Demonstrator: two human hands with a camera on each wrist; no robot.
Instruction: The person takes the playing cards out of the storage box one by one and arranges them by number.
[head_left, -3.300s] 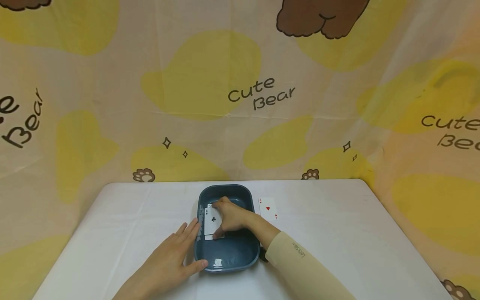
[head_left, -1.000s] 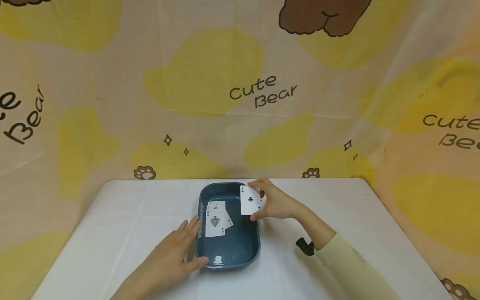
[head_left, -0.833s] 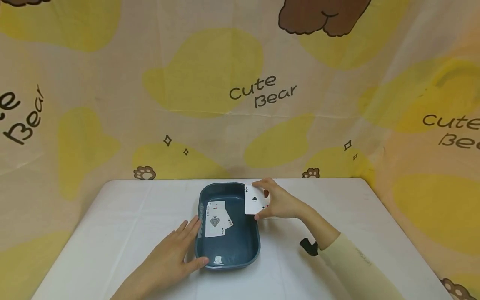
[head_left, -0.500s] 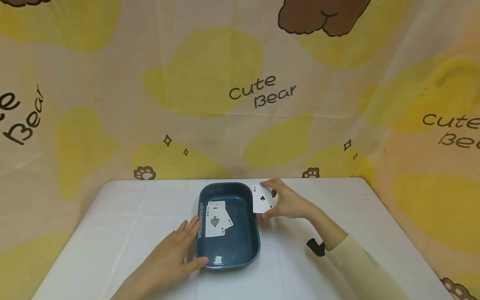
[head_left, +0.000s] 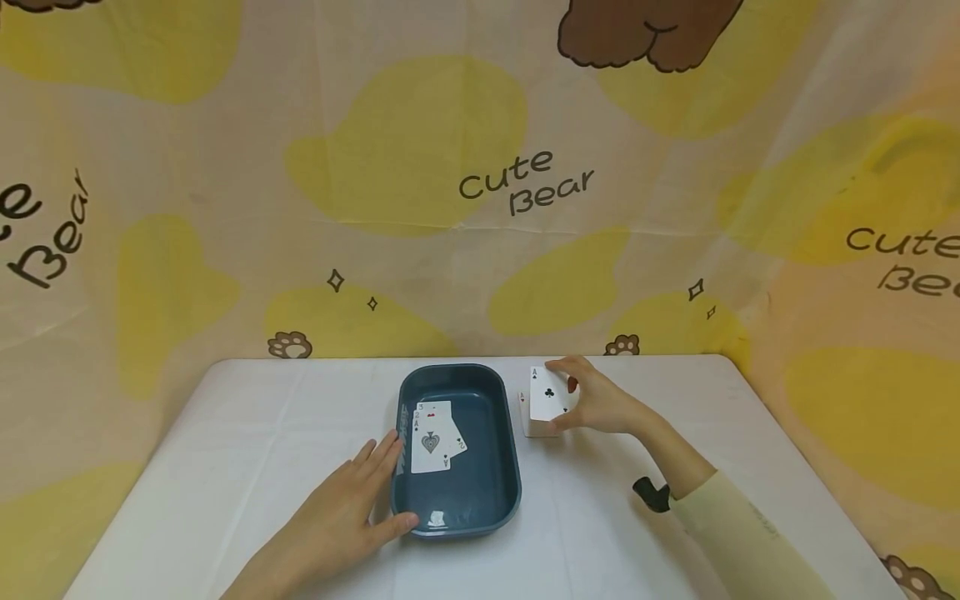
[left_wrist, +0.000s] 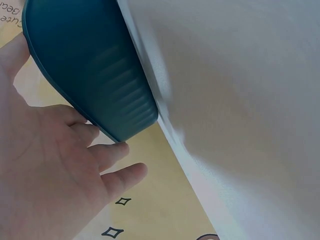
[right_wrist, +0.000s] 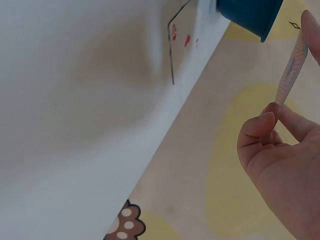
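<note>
My right hand (head_left: 606,406) pinches an ace of clubs (head_left: 545,392) between thumb and fingertips, at its near and far edges. It is held above an ace of hearts (head_left: 524,414) on the table, mostly covered in the head view. From the right wrist, the held card (right_wrist: 291,72) appears nearly edge-on, apart from the ace of hearts (right_wrist: 187,41). Straight fingers of my left hand (head_left: 337,504) rest against the left rim of a dark blue dish (head_left: 480,492). Inside lie an ace of spades (head_left: 430,446), a slanted 2 (head_left: 458,446) and a 3 (head_left: 435,407), overlapping.
A white-covered table (head_left: 262,433) bears the dish and cards. Behind it hangs a patterned yellow and beige cloth (head_left: 420,167). A black piece (head_left: 651,494) sits at the right wrist beside the pale sleeve (head_left: 742,533).
My right hand took the ace of clubs off the cards in the dish and carried it right, past the rim, over the ace of hearts. The left hand stays at the dish.
</note>
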